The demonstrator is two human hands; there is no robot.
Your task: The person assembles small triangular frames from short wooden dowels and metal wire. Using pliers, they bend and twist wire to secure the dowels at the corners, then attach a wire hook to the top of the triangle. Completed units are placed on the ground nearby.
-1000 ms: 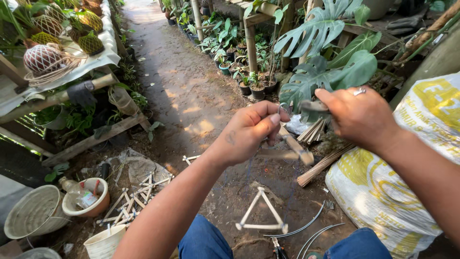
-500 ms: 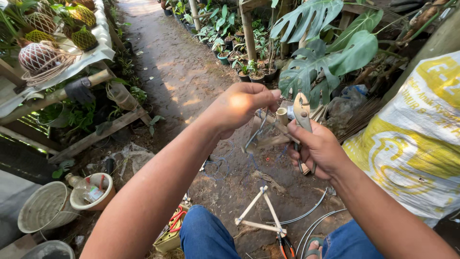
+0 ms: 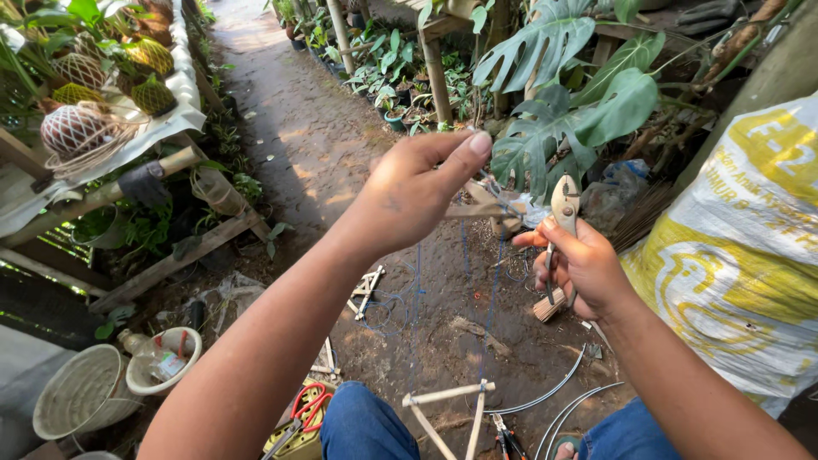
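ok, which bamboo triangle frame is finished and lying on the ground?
The frame between the knees, bottom centre; the other frame is held up in the left hand.

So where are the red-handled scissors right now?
The red-handled scissors lie low in the head view, left of centre, on a yellow basket beside the person's left knee.

Two bare forearms without sleeves, left hand at twelve o'clock, right hand at three o'clock, no rings or watch seen, blue jeans covered both knees at six o'clock

Dull metal pliers, pale matt bamboo sticks — rough packed-earth ground, woven plastic sack.
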